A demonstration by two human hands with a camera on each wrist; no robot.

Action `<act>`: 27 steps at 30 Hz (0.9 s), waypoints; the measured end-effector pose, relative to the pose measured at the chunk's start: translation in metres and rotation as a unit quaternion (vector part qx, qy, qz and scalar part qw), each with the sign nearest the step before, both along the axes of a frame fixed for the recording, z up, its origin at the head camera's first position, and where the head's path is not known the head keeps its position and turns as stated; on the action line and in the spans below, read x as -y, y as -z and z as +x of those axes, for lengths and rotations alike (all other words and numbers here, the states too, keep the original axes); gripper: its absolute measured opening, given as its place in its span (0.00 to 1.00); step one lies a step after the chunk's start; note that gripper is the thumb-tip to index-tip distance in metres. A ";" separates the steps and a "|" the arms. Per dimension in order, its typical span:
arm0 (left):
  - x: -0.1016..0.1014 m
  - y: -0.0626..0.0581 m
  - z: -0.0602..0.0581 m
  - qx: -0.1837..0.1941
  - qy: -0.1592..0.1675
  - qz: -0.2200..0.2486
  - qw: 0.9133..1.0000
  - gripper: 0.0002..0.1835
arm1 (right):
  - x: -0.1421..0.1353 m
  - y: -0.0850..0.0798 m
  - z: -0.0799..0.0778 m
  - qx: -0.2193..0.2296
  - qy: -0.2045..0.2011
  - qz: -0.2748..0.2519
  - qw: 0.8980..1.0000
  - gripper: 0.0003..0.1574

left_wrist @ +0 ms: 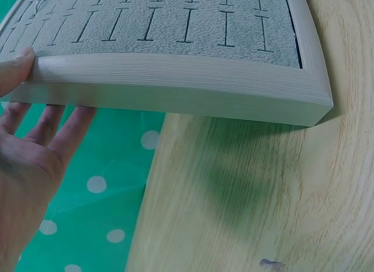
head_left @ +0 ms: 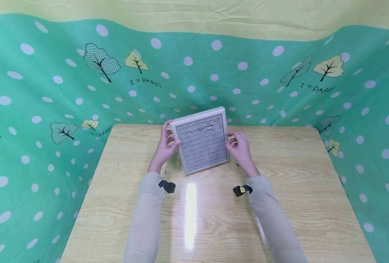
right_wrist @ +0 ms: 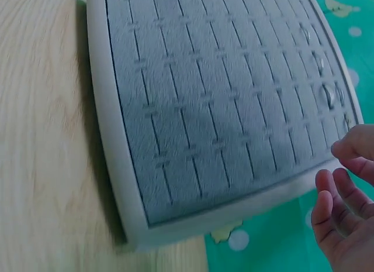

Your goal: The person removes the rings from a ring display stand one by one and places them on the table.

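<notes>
A ring display tray (head_left: 202, 146) with a pale frame and grey slotted padding stands tilted, its lower edge near the tabletop. Several silver-coloured rings (head_left: 209, 127) sit in slots of its upper rows. My left hand (head_left: 164, 148) grips the tray's left side, thumb over the front of the frame (left_wrist: 175, 79) and fingers behind it. Beside the right side is my right hand (head_left: 240, 149), its thumb and index finger close together at the frame edge. Its other fingers (right_wrist: 342, 207) bend loosely off the frame. I cannot tell whether thumb and index pinch anything.
The wooden table (head_left: 296, 204) ends at a green dotted cloth (head_left: 214, 76) hung behind and along both sides. A small dark thing (head_left: 237, 164) lies near the right wrist. Wrist cameras (head_left: 167, 186) are strapped to both sleeves.
</notes>
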State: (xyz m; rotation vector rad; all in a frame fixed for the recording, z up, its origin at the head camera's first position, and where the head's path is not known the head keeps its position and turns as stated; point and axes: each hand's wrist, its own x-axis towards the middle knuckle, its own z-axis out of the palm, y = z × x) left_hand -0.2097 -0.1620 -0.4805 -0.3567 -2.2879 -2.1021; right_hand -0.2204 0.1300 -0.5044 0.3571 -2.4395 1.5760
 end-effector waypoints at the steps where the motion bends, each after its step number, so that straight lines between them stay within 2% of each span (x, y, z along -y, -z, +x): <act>1: 0.000 0.000 0.000 0.000 0.000 -0.001 1.000 0.45 | 0.003 -0.001 -0.001 -0.004 -0.004 0.001 1.000 0.17; 15: 0.000 -0.001 0.000 0.002 0.000 -0.005 1.000 0.45 | 0.037 -0.020 -0.015 -0.074 -0.016 -0.023 0.997 0.17; 27: 0.000 -0.001 0.000 -0.001 0.002 -0.002 1.000 0.45 | 0.055 -0.028 -0.032 -0.075 0.014 -0.016 0.997 0.13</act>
